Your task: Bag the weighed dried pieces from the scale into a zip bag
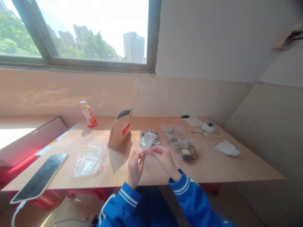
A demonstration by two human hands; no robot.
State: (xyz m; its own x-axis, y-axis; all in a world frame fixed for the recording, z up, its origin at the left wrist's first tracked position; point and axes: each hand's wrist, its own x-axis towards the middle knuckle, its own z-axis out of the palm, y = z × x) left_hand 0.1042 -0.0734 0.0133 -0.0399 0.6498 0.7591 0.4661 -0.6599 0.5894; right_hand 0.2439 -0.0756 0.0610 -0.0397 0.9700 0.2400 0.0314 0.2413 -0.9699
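In the middle of the view, my left hand (pixel 135 165) and my right hand (pixel 163 157) meet, fingertips pinched together on a clear zip bag (pixel 148 137) with a red zip line. The bag's body points away from me, over the table. Behind it, partly hidden, a pile of brown pieces (pixel 156 138) lies on something pale. To the right lie several zip bags (pixel 174 130) with dark contents; the nearest, a filled zip bag (pixel 188 151), shows brown and cream pieces. A flat zip bag (pixel 88 160) lies left of my hands, beside an upright kraft paper pouch (pixel 120 129) with a red label.
On the wooden table (pixel 243 170) are a smartphone (pixel 40 178) with a cable at the front left, a drink bottle (pixel 88 114) at the back left, a white camera-like device (pixel 208 126), a crumpled white tissue (pixel 227 148) and a green-handled tool (pixel 185 116). A wall and window stand behind.
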